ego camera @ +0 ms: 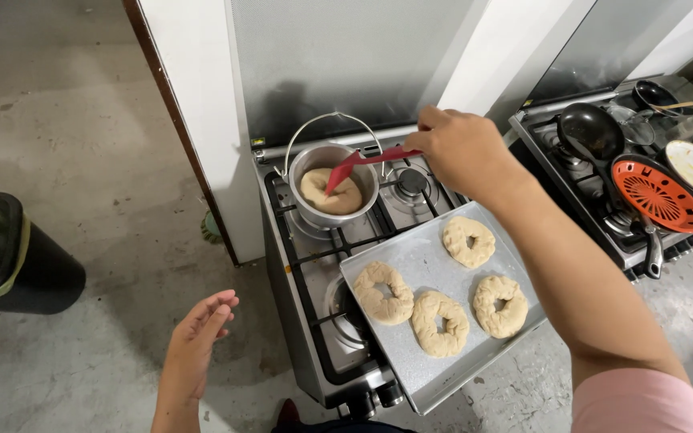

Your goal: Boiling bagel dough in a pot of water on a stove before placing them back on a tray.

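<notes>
We've got the red spatula [360, 163] pinched in our right hand [463, 148], its blade resting on the dough ring [331, 191] inside the small metal pot [334, 184] on the stove's [314, 265] back left burner. Our left hand [200, 333] hangs open and empty over the concrete floor [82, 160]. Four more dough rings sit on the tray [427, 265] just beside the pot.

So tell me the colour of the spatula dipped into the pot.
Red: the spatula, held by the right hand, reaches into the metal pot. The head view shows it.
</notes>
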